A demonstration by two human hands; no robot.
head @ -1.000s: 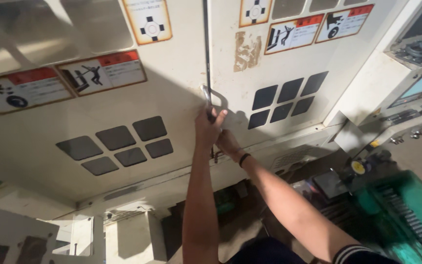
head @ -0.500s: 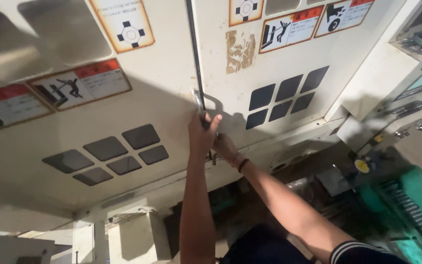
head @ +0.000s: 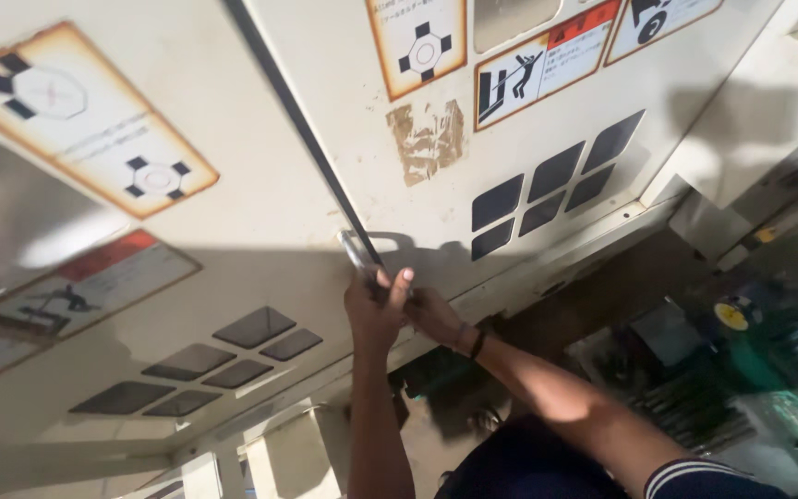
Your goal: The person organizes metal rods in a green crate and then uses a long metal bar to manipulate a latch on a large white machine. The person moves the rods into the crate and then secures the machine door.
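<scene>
Two cream sliding machine doors meet at a dark seam. My left hand is closed around the metal door handle of the left door, just beside the seam. My right hand, with a dark band at the wrist, is closed at the edge of the right door right next to the left hand; what it grips is hidden. Both arms reach up from the bottom of the view.
Warning stickers and dark square vent windows cover both doors. Below the doors are cream machine housings. A green machine part with a yellow knob lies at the right.
The view has swung so the doors look more tilted and closer. Both hands stay on the handle area by the seam; the dark gap at the seam looks slightly wider.
</scene>
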